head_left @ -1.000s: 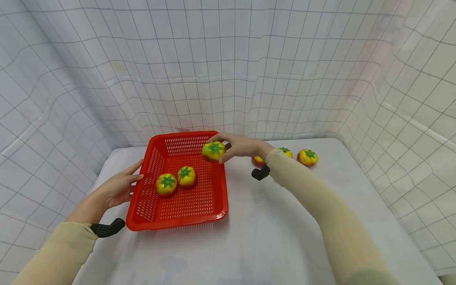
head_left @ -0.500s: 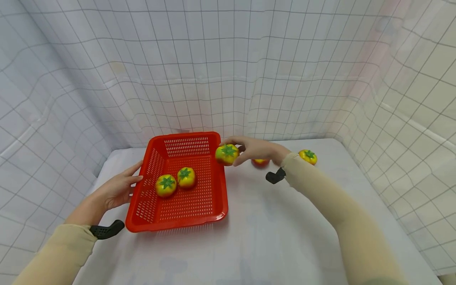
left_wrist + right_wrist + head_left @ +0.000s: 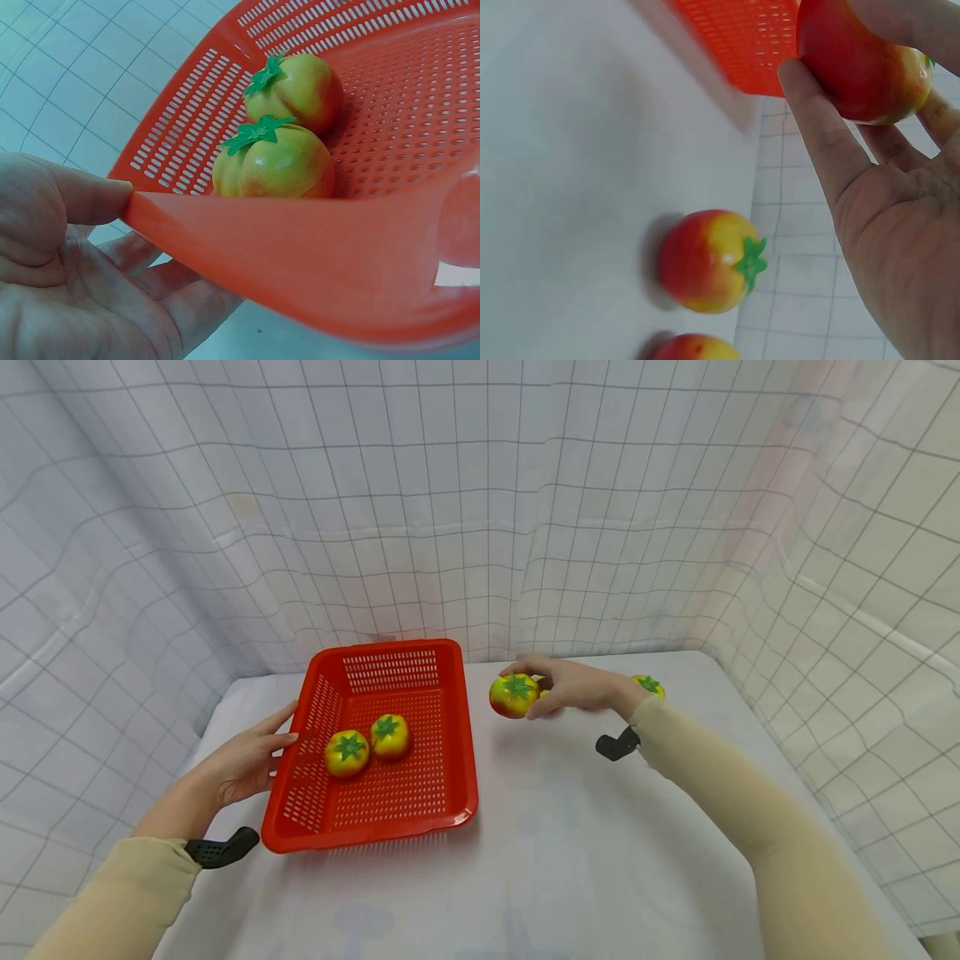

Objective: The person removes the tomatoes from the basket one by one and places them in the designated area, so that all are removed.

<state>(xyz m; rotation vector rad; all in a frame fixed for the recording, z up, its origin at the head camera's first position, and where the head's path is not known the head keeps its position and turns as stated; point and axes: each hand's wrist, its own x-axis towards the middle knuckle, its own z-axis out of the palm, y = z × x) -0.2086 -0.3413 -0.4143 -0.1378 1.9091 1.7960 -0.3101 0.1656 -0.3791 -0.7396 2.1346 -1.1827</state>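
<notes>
A red plastic basket (image 3: 461, 735) with slotted walls sits left of centre. Two yellow-red toy tomatoes with green star-shaped leaves lie inside, a left tomato (image 3: 347, 754) and a right tomato (image 3: 390, 737). At the basket's left side, my left hand (image 3: 243, 764) holds the rim, thumb on top and fingers below it in the left wrist view. My right hand (image 3: 577, 685) grips another toy tomato (image 3: 513, 697) between thumb and fingers, right of the basket and above the table. In the right wrist view, this tomato's red underside shows.
More toy tomatoes rest on the white table (image 3: 555, 843) at the right: one tomato (image 3: 649, 685) lies beyond my right wrist, and the right wrist view shows a nearer tomato (image 3: 709, 261) too. A white gridded curtain (image 3: 495, 510) surrounds the table's back and sides.
My right hand has moved right with its tomato, from over the basket's right rim to beside the basket. The left hand and the two tomatoes inside the basket stay as they were.
</notes>
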